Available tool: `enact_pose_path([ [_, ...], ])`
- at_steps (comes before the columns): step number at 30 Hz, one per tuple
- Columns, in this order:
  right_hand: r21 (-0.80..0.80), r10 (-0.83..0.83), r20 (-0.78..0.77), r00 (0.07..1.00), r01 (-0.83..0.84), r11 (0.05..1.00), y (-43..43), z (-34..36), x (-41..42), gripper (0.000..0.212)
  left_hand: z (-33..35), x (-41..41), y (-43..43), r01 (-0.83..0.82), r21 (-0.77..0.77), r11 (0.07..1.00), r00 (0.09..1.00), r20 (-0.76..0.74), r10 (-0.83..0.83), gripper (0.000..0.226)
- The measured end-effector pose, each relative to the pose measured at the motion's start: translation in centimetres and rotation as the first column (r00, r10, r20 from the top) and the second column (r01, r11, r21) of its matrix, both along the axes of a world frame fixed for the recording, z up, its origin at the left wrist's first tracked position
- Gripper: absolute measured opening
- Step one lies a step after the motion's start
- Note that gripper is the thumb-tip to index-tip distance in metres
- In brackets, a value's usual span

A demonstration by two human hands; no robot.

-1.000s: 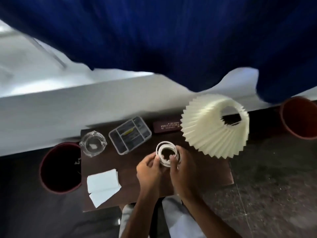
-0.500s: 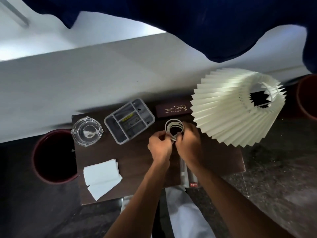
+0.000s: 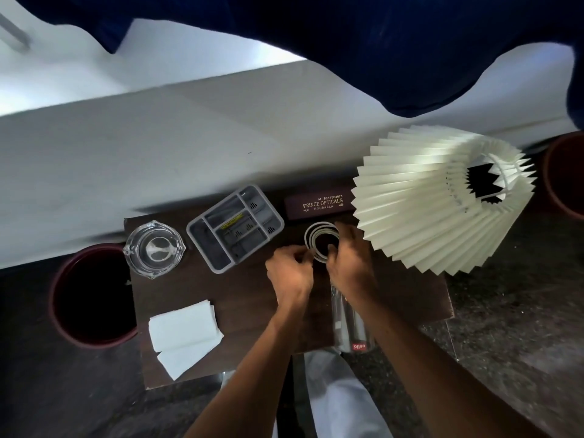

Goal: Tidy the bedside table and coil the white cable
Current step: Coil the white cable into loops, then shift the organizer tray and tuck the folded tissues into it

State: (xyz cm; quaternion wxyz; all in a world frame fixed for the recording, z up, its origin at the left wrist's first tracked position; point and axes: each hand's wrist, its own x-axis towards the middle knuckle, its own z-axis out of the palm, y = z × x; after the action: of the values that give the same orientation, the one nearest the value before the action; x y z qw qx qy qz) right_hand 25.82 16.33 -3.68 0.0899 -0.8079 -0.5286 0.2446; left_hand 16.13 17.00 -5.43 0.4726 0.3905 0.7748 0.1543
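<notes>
Left hand, right hand side by side, fingers curled.

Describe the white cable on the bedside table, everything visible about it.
The white cable is a thin, smooth cord that looks plastic-coated, wound into a round coil of several loops with a dark open centre. It sits over the dark wooden table, just in front of the maroon spectacle case and left of the pleated lampshade. Both hands hold its near edge: the left hand pinches the lower left, and the right hand grips the lower right. Its ends and plugs are hidden.
</notes>
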Motion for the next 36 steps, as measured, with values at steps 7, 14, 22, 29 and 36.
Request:
enact_pose_path([
  [7,-0.012,-0.015,-0.003,1.000,0.015,1.000,0.1,-0.8,0.7,0.051,-0.6,-0.6,0.4,-0.030,-0.026,0.999,0.999,0.035,0.031,0.019],
  [14,-0.009,-0.093,-0.038,0.995,0.093,0.996,0.0,0.0,0.6,0.051,0.0,-1.3,0.5,0.028,-0.039,0.999,0.999,0.042,-0.027,0.026],
  [22,0.022,-0.128,-0.155,0.980,0.133,0.991,-0.6,1.2,-1.6,0.045,1.0,-2.7,-1.3,0.016,-0.073,0.997,0.992,0.129,-0.006,0.021],
  [29,0.092,-0.129,-0.191,0.973,0.148,0.985,-0.3,2.4,-3.3,0.040,2.9,-5.1,-3.0,-0.020,-0.001,1.000,0.995,0.097,0.020,0.028],
  [36,0.095,-0.056,-0.364,0.930,0.096,0.991,3.0,4.2,-6.2,0.047,6.8,-10.2,-3.3,-0.416,0.335,0.846,0.885,-0.063,0.460,0.014],
])
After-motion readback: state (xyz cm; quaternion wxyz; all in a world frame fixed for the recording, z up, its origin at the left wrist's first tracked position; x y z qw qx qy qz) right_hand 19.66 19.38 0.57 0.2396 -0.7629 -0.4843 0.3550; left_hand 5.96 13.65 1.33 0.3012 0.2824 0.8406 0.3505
